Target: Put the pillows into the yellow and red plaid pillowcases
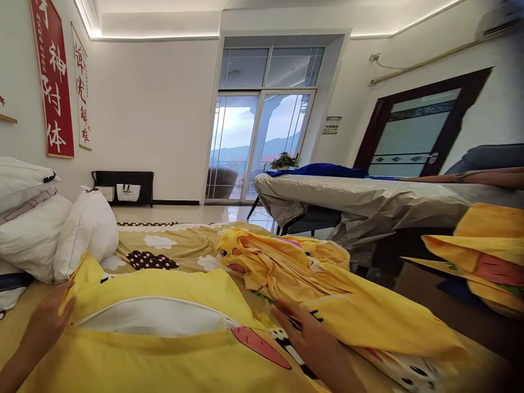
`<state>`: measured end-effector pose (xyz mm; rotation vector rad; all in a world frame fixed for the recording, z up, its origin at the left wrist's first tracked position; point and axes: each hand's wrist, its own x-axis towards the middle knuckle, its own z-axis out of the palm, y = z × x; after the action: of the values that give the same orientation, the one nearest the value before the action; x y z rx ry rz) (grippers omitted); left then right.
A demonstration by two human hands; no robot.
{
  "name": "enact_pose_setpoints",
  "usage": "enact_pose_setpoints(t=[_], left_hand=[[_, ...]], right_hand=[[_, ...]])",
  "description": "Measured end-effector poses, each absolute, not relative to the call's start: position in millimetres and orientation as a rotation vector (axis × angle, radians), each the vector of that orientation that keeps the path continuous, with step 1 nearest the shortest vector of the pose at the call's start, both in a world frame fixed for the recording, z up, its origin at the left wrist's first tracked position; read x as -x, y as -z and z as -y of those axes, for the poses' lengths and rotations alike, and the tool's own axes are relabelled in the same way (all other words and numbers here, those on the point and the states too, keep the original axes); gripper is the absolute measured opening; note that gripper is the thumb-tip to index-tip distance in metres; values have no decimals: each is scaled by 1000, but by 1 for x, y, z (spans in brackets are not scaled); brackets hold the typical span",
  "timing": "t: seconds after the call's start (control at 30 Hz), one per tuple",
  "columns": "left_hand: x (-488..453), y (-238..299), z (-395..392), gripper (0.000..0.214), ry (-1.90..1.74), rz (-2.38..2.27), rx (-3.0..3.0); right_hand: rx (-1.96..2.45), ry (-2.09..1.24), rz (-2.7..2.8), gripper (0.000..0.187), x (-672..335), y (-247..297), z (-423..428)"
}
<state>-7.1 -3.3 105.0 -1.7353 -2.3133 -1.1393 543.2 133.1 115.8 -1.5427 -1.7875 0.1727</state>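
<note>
A yellow duvet cover [172, 349] with carrot prints lies across the bed in front of me, its opening showing the white duvet [151, 316] inside. My left hand [47, 322] grips the cover's left corner, fingers closed on the fabric. My right hand [305, 333] rests flat on the cover near a carrot print, fingers stretched out. More bunched yellow cover [286, 262] lies beyond it.
White pillows [61, 234] are stacked at the left by the wall. A second bed with a grey cover [360, 202] stands to the right, another person's arm [483, 177] resting on it. Glass balcony doors [257, 144] are straight ahead.
</note>
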Motion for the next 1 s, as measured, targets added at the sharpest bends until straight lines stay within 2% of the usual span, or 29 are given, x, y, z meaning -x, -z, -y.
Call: enact_pose_setpoints(t=[0.1, 0.2, 0.27, 0.43, 0.53, 0.67, 0.77, 0.83, 0.9, 1.0], left_hand=[[-45, -116, -16, 61, 968, 2158, 2118], [-73, -94, -32, 79, 618, 2264, 2328], [-72, -75, -38, 83, 495, 2335, 2273], [-24, -62, -37, 79, 523, 2379, 2093], [6, -78, -30, 80, 652, 2383, 2228], [20, -123, -20, 49, 993, 2269, 2240], [14, -149, -15, 32, 1431, 2121, 2045], [10, -151, -14, 28, 1569, 2092, 1989], [8, -138, -13, 24, 1495, 2111, 2139], [14, -104, -11, 22, 1306, 2153, 2513]], right_hand=[[1353, -253, 2013, 60, -476, -125, -131], [1484, -309, 2302, 75, -428, -101, -124], [1561, -235, 2349, 76, -419, -86, -122], [1656, 46, 2217, 56, -449, -96, -124], [1759, 118, 2235, 58, -468, -114, -130], [1635, 96, 2117, 61, -474, -133, -135], [1361, 154, 1890, 43, -471, -139, -136], [1270, 124, 1877, 27, -469, -133, -136], [1250, 16, 1977, 15, -470, -118, -136], [1251, -326, 2109, 14, -475, -92, -134]])
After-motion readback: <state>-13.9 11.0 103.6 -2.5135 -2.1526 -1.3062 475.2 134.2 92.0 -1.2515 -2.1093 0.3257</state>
